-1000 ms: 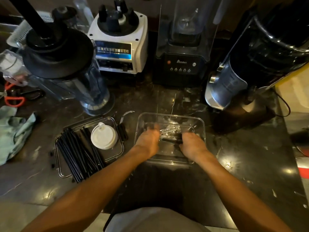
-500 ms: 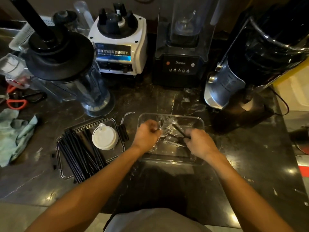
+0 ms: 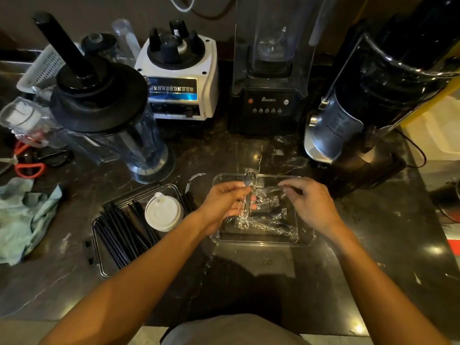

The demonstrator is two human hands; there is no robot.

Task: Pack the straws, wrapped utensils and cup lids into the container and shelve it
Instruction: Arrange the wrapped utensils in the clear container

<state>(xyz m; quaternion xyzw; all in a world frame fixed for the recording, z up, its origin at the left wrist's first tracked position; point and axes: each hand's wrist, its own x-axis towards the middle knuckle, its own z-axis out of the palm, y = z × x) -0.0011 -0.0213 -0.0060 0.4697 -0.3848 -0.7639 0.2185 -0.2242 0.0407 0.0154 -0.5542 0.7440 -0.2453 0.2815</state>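
A clear rectangular container (image 3: 263, 242) sits on the dark counter in front of me, with several plastic-wrapped utensils (image 3: 267, 215) lying in it. My left hand (image 3: 224, 202) grips a wrapped fork (image 3: 249, 179) whose tines stick up over the container's far rim. My right hand (image 3: 311, 202) pinches the clear wrapping of another utensil above the container. To the left lies a clear lid tray (image 3: 99, 260) bearing several black straws (image 3: 124, 232) and a white cup lid (image 3: 163, 215).
A blender jar with a black lid (image 3: 104, 115) stands behind the tray. A white blender base (image 3: 179, 78), a black blender (image 3: 270, 103) and a dark juicer (image 3: 373, 100) line the back. A green cloth (image 3: 25, 215) and red-handled scissors (image 3: 29, 168) lie at the left.
Both hands have risen out of the container. The left hand has lifted a wrapped fork, and the right hand has pulled up some wrapping.
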